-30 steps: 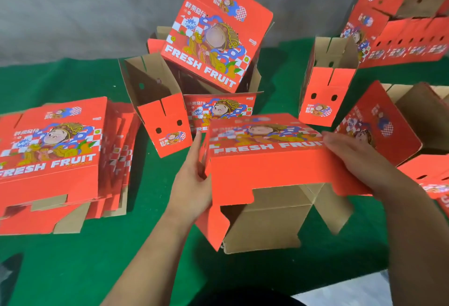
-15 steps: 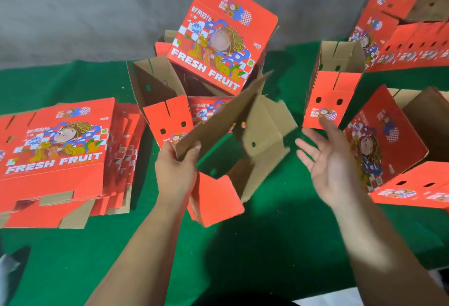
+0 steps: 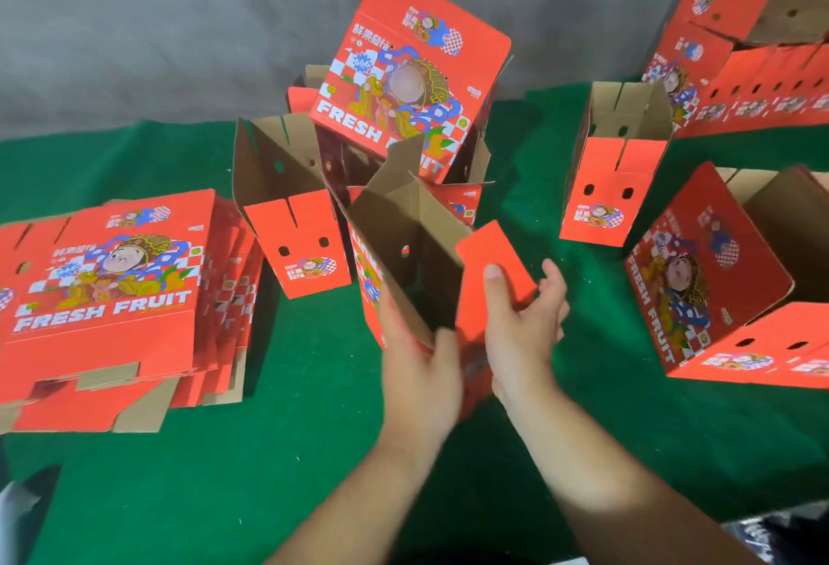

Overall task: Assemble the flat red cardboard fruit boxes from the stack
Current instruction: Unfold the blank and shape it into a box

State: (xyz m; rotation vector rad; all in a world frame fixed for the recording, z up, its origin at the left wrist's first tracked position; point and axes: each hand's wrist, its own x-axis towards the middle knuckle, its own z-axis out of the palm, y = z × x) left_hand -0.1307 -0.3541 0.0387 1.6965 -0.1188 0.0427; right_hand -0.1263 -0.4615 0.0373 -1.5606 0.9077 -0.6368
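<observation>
A half-opened red fruit box point(image 3: 403, 241) stands upright in the middle, its brown inside facing me. My left hand point(image 3: 419, 367) grips its near lower wall, thumb on the inner brown face. My right hand point(image 3: 522, 322) pinches a plain red end flap point(image 3: 491, 259) of the same box, thumb on top. A stack of flat red boxes point(image 3: 112, 295) printed FRESH FRUIT lies at the left on the green cloth.
Opened boxes stand around on the green cloth point(image 3: 314, 452): one point(image 3: 291, 214) just left of the held box, a tilted one point(image 3: 412, 79) behind, one point(image 3: 614, 174) at right, a large one point(image 3: 726, 286) at far right. More red boxes point(image 3: 753, 48) pile at the back right.
The box went from held flat between both hands to swung open and upright. My right hand, free and open half a second ago, has come in and taken the red end flap.
</observation>
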